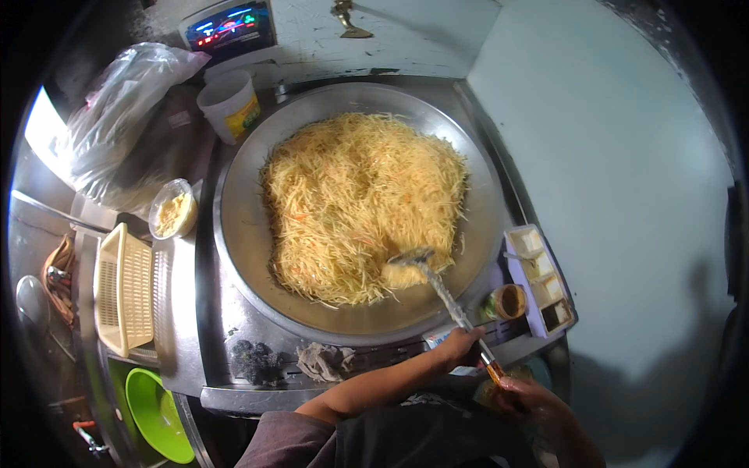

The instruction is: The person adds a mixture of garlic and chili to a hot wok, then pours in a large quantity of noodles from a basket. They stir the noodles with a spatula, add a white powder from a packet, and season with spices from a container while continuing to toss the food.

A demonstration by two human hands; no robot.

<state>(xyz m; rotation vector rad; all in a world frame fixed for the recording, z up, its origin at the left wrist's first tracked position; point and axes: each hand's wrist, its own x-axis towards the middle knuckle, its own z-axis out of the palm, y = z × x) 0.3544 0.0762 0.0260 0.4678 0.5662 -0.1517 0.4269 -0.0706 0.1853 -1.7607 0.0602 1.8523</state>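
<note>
A large metal wok (246,257) holds a wide heap of pale yellow shredded vegetable (363,199) with orange shreds in it. At the heap's lower right, the head of a long-handled metal spatula (447,301) rests against the shreds; its far end looks coated. My left hand (465,345) is closed round the middle of the shaft, just outside the wok's rim. Lower right of it, my right hand (518,395) grips the amber-coloured end of the handle.
Right of the wok stand a purple seasoning box (529,292) and an open jar (506,302). A scouring pad (254,361) and grey cloth (325,361) lie in front. Leftward are a plastic tub (228,105), a small bowl (173,210), a cream basket (123,292) and a green basin (152,415).
</note>
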